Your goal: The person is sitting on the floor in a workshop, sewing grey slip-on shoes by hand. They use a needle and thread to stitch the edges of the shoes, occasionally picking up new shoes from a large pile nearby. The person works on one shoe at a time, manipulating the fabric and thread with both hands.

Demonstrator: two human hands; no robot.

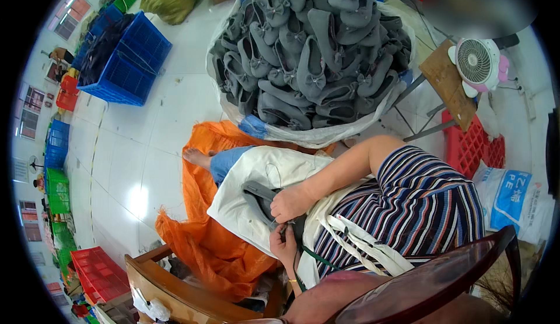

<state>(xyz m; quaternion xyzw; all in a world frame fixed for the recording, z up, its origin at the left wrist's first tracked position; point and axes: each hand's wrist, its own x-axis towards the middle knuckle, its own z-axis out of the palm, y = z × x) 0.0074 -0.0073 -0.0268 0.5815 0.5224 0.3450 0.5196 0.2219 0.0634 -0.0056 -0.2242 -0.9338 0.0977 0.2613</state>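
Observation:
A grey fabric slipper [255,198] lies across the white apron [242,172] on my lap. My right hand [291,203] is closed at the slipper's near end, its fingers curled down onto it. Just below, my left hand [283,243], with a yellow band at the wrist, pinches the same end of the slipper. The two hands almost meet there, and the fingertips partly cover the spot they work on. A thin dark thread [274,169] loops over the apron beside the slipper. Whether a needle is between the fingers cannot be made out.
A big white sack [350,138] heaped with grey bow-trimmed slippers [312,49] stands beyond my lap. Orange woven sheeting [204,260] spreads beneath my legs. A wooden chair [175,289] is at the lower left, a blue crate [131,61] farther off. A fan [475,61] stands at upper right.

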